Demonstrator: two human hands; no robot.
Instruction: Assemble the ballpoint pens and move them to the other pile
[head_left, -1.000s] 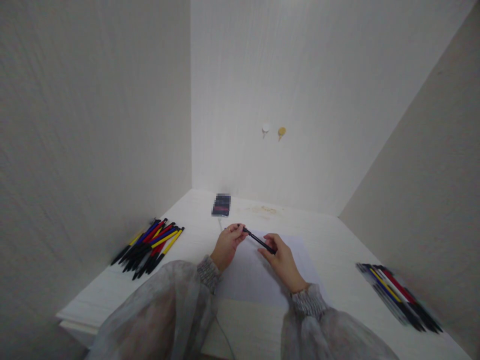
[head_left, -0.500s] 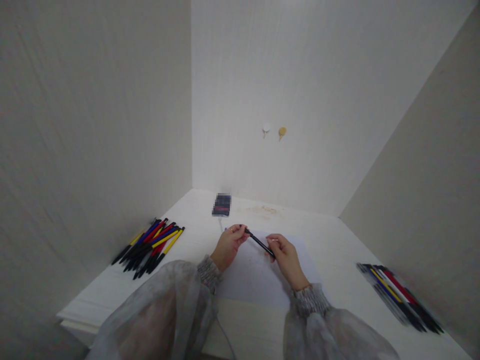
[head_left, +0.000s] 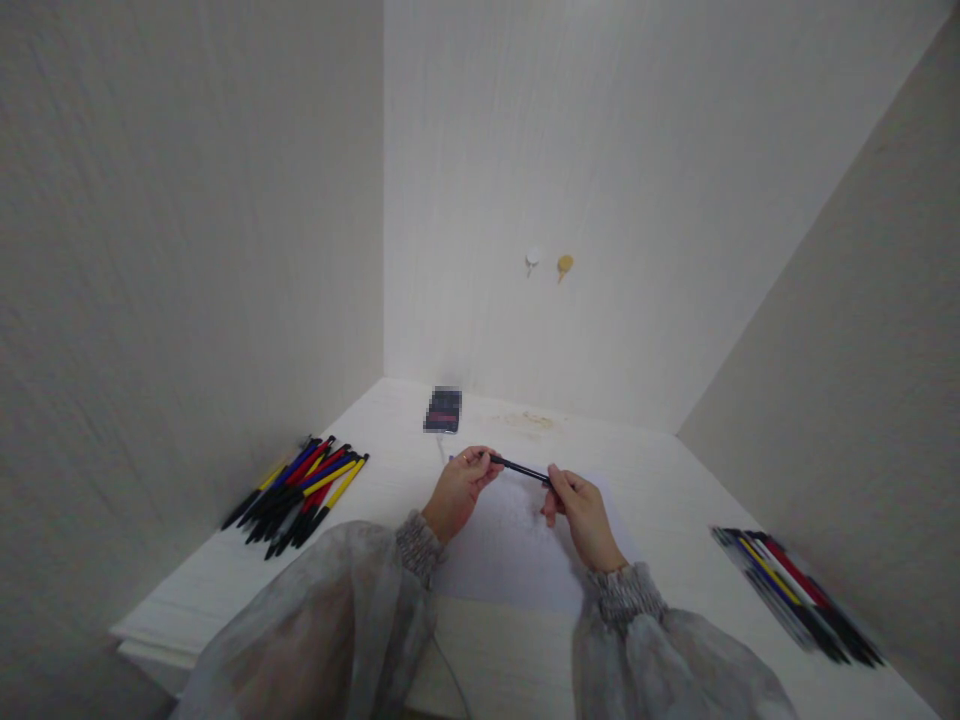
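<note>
Black pen: held up over the paper, spanning the gap between the 2 hands and sloping gently down from left to right.
Left hand: thumb and fingers pinched together on the pen's left end; a ring shows on 1 finger.
Right hand: thumb and forefinger closed on the pen's right end, other fingers curled in loosely below.
Paper: a pale sheet flat on the white table, under both hands.
Left heap: pens in yellow, blue, red and black, lying crisscross near the left wall.
Right row: pens side by side near the right wall, blue, yellow, white and red among them.
Dark device: near the back wall, blurred into blocks.
Wall hooks: 2, white and yellow, side by side.
Sleeves: sheer grey, gathered at both wrists.
</note>
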